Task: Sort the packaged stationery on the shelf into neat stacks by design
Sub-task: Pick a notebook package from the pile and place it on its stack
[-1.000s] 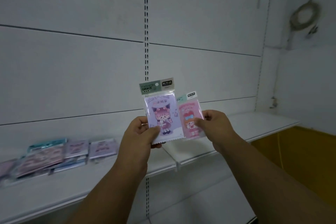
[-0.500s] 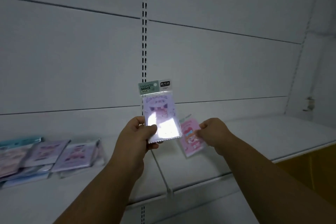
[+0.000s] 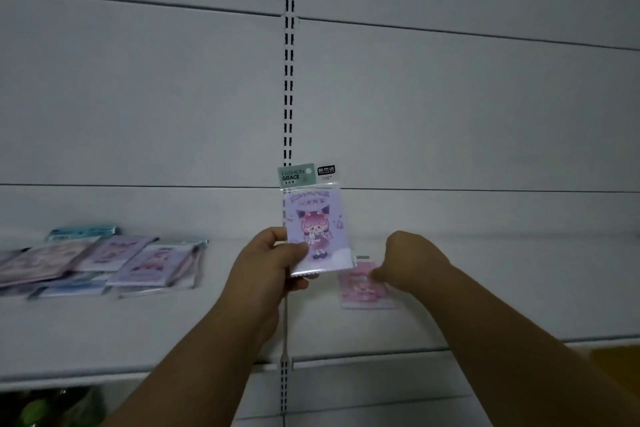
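Observation:
My left hand holds a purple packet upright above the shelf; it shows a cartoon girl and has a green header card. A pink packet lies flat on the white shelf, just right of the purple one. My right hand reaches down to the pink packet with its fingertips on the packet's upper edge. Whether the fingers still pinch it is hard to tell. On the left of the shelf lies a spread of several purple, pink and blue packets, overlapping loosely.
A slotted upright runs down the white back wall between two shelf bays. The shelf's front edge crosses below my forearms. Something green shows under the shelf at the bottom left.
My right hand has carried the pink packet down and laid it flat on the shelf. The purple packet stays upright in my left hand. The view has swung left.

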Available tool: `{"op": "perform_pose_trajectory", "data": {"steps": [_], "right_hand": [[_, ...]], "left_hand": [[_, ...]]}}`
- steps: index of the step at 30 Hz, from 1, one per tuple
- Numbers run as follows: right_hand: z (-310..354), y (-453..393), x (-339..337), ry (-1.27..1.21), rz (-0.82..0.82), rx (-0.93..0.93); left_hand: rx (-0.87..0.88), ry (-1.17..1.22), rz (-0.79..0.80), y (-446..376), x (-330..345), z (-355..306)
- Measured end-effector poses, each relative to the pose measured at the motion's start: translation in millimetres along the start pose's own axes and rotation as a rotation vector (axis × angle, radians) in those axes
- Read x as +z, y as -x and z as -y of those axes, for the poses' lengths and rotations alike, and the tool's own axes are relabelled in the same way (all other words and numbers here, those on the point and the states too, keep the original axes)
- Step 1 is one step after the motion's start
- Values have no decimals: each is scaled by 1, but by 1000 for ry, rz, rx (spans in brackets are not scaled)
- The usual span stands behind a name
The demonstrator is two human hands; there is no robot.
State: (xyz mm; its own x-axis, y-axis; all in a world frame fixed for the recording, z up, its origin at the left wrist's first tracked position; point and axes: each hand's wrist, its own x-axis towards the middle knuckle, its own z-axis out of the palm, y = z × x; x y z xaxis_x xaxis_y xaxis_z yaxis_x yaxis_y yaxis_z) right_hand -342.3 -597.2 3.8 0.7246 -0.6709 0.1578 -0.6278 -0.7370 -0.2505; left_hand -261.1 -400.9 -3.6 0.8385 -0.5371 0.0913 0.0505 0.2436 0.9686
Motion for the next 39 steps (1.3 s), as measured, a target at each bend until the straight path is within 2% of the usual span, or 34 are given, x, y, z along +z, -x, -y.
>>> {"op": "perform_pose_trajectory", "data": {"steps": [1,2,5,7,11,15,18,22,30,35,39], "right_hand": [[-1,-1,-3,-59,-35,-38],[-1,-2,-8,-230,-66,-65],[4,-7,-31,-970,64,-15],[5,-14,-41,-1076,102,-49],[-2,-26,-42,-943,-37,-108],[-12,-45,-30,-644,-7,-81],[-12,-58,-20,-369,29,-99],[-10,-72,-6,-201,30,-117],[-4,-74,3,-80,-12,-182],[9,-68,-2,-197,-63,-293],[50,-50,-10,-235,-90,-417]], "left_hand": [[6,-30,-12,2,4,0],[5,-64,-21,4,9,0],[-21,-183,-12,8,23,0],[-42,-261,24,10,33,0],[8,-566,43,12,48,4],[45,-901,-5,3,54,10],[11,-997,5,-4,59,17],[-14,-1118,-7,-16,66,24],[-7,-1242,-21,-24,69,28],[92,-1215,-93,-21,60,25],[78,-1220,-162,-12,36,15]]}}
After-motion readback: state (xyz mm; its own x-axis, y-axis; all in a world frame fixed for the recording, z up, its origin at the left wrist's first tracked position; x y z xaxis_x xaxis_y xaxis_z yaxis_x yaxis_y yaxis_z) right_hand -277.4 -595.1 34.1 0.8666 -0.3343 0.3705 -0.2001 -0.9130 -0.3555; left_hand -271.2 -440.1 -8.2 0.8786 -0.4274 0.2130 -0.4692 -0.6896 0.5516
